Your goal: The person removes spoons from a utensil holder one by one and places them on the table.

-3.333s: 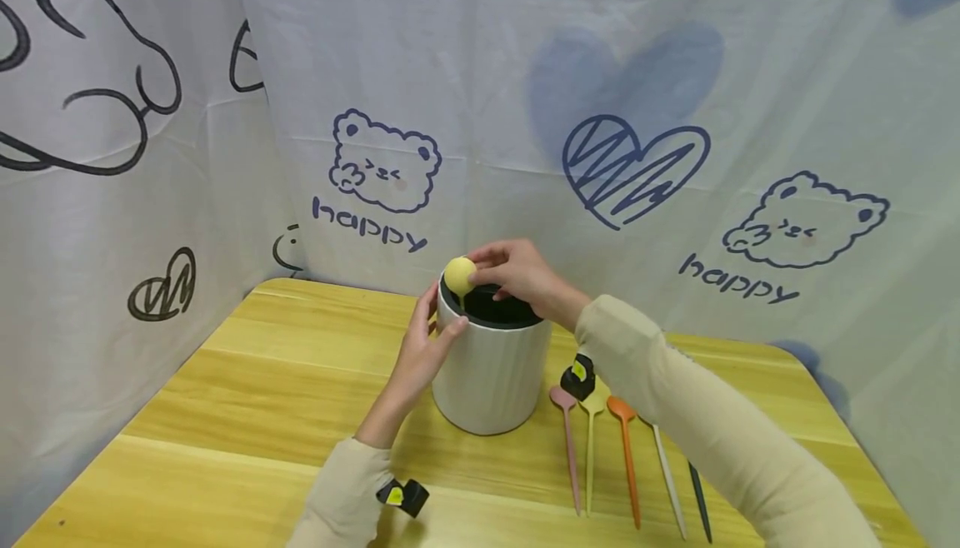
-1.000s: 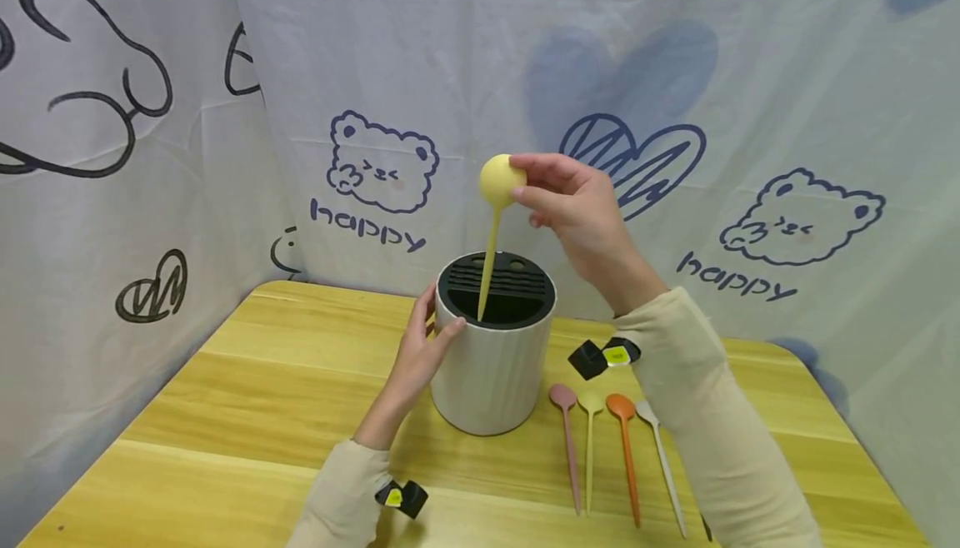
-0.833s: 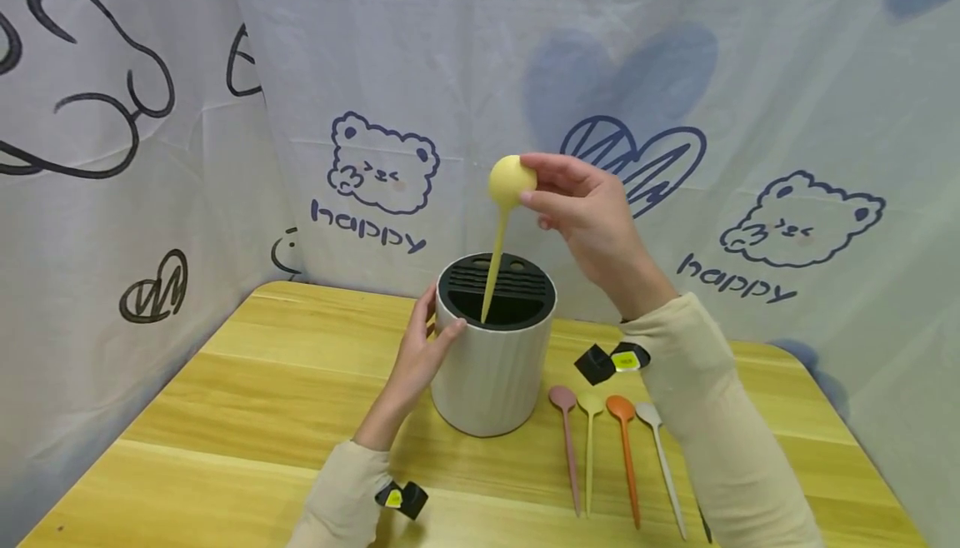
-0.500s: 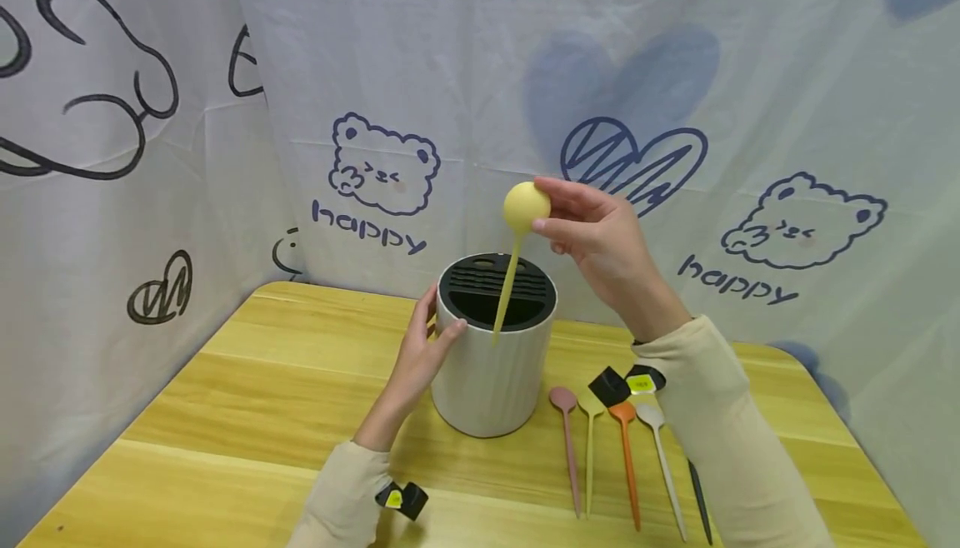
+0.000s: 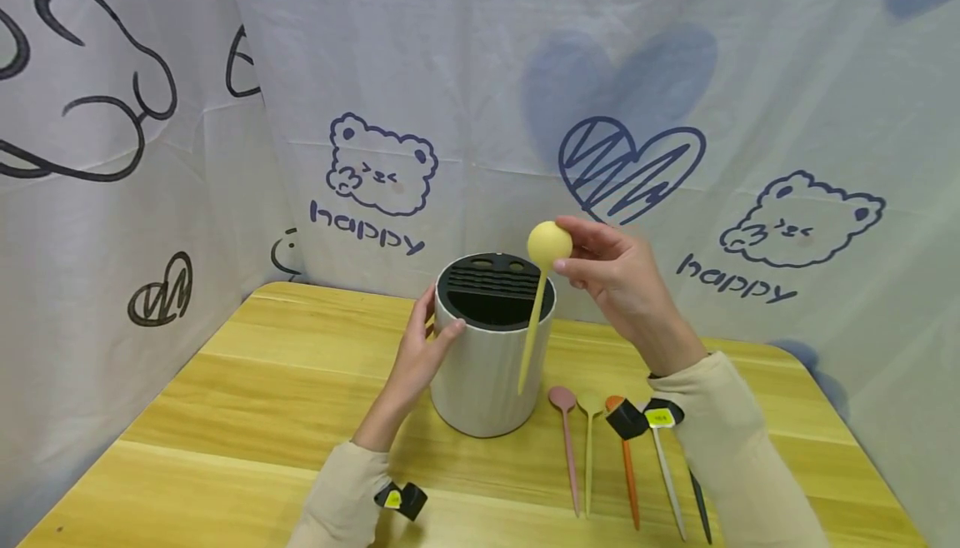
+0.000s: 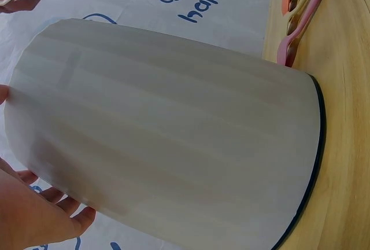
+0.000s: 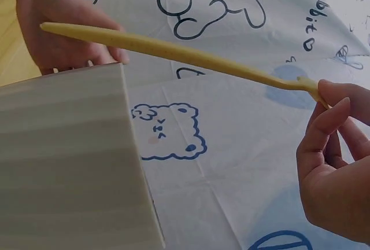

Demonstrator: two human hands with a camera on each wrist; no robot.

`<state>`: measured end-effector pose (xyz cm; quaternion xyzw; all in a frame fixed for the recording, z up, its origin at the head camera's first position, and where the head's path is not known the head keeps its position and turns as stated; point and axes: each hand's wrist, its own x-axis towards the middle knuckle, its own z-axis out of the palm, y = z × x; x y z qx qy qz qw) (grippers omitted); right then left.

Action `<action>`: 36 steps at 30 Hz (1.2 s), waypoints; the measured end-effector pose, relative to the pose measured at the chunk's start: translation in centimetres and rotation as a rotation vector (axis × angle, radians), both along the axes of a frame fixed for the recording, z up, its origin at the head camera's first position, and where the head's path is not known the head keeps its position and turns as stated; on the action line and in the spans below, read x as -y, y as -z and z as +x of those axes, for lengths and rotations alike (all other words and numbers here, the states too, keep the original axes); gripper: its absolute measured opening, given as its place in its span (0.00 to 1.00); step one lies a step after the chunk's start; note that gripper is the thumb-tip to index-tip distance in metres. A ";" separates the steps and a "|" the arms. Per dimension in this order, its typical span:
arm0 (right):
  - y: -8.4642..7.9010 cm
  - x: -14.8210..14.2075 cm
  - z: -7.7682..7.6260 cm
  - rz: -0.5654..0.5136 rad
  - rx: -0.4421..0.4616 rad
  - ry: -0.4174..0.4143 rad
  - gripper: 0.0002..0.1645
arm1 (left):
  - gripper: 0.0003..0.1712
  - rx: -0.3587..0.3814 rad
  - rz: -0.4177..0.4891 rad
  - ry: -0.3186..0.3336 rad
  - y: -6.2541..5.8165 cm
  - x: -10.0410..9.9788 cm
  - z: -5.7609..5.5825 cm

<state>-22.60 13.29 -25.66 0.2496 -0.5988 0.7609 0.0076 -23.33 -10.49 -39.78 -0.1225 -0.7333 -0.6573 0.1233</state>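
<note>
My right hand (image 5: pixel 622 286) pinches a yellow spoon (image 5: pixel 532 327) by its round head, between thumb and fingers. The spoon hangs handle down in front of the right side of a white utensil holder (image 5: pixel 483 381) with a black slotted insert (image 5: pixel 495 281). Its long tapered handle (image 7: pixel 185 59) is bare in the right wrist view. At the holder's left side my left hand (image 5: pixel 416 356) grips it, thumb in front near the rim and fingers round the back. Several of these fingers (image 6: pixel 66 203) show against the white wall in the left wrist view.
Right of the holder lie a pink spoon (image 5: pixel 562 399), another yellow spoon (image 5: pixel 590 404), an orange spoon (image 5: pixel 630 481), a white-handled one (image 5: pixel 667 481) and a dark handle (image 5: pixel 700 502), partly hidden by my right sleeve. A printed curtain (image 5: pixel 480 73) closes off the wooden table's (image 5: pixel 262 381) back.
The yellow spoon has come up out of the holder's opening. My right hand has then carried it rightward and down past the rim. My left hand has stayed on the holder.
</note>
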 end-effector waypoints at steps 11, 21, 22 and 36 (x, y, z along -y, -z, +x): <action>2.7 -1.2 0.4 0.114 0.136 -0.073 0.26 | 0.44 -0.010 0.003 -0.006 0.2 0.3 -0.1; 6.6 -2.2 0.5 0.123 0.192 -0.093 0.27 | 0.45 -0.019 0.004 -0.014 0.4 0.2 -0.1; 7.0 -2.4 0.5 0.119 0.189 -0.095 0.27 | 0.45 -0.019 0.006 -0.017 0.5 0.2 -0.1; 10.8 -4.1 1.2 0.081 0.240 -0.060 0.24 | 0.45 -0.005 0.001 0.005 0.1 0.2 0.0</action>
